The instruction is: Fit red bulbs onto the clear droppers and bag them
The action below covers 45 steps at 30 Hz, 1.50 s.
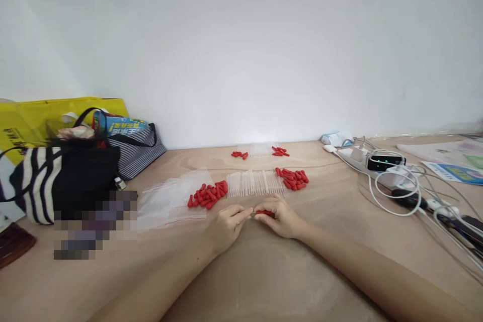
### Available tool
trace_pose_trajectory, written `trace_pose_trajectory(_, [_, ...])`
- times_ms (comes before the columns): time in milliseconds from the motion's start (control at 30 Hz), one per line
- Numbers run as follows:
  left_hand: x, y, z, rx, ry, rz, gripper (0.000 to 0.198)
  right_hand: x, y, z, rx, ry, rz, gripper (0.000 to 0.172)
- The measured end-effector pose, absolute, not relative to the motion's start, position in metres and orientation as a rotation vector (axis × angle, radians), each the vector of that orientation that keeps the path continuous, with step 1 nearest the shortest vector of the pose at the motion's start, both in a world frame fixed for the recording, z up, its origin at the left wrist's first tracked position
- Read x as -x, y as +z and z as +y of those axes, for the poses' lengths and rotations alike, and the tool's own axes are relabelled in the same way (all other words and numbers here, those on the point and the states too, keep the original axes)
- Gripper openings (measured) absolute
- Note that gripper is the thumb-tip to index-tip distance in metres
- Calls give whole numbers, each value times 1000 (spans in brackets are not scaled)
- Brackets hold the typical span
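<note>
My right hand [281, 219] is closed around a red rubber bulb [267, 214], its fingers bent over the table. My left hand [229, 224] pinches close beside it, fingertips almost meeting those of the right. A small thin end shows between the two hands, but what the left fingers hold is too small to tell. Just beyond the hands lies a row of thin clear tubes [251, 183]. A pile of red rubber bulbs [207, 195] sits left of the row, and another pile of bulbs [293, 179] lies to its right.
Clear plastic bags [173, 198] lie flat on the left. Farther back are more tubes [260, 149] between small groups of red bulbs [280, 151]. A black striped bag [75, 176] and yellow bag [33, 115] stand left. A power strip [392, 178] with tangled white cables is right.
</note>
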<state>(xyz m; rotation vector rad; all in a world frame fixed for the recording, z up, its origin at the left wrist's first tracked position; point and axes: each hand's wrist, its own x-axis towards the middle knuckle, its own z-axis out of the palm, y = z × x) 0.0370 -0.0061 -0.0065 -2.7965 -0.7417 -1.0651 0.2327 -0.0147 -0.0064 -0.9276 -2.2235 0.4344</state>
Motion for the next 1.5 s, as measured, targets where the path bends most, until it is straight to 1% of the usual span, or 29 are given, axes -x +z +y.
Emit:
trace_pose_trajectory(233, [-27,1,-4,2680,-971,-804,28,-243,-12,-12,995,340,-2110,17])
trace_pose_trajectory(500, [-27,4,-7,2661,-945,-805,28,-244,-12,-14,960,189,-2201,18])
trace_pose_trajectory(800, [-29,4,-10,2689,-962,-730,27,-240,-11,-15,835,147,-2260,19])
trace_pose_trajectory(1033, [-29,1,-8,2727,-976,-713,25,-240,-12,-15,832,119,-2274,18])
trace_pose_trajectory(1167, [-29,1,-8,2744,-1019,-744,25,-240,-12,-13,843,176,-2239,20])
trace_pose_trajectory(1367, [-29,3,-8,2760,-1064,-789,29,-240,-10,-13,876,354,-2127,21])
trace_pose_trajectory(1433, [-29,3,-8,2771,-1073,-782,29,-239,-10,-12,899,453,-2078,22])
trace_pose_trajectory(1500, [-29,3,-8,2774,-1088,-796,29,-238,-12,-12,931,633,-1952,23])
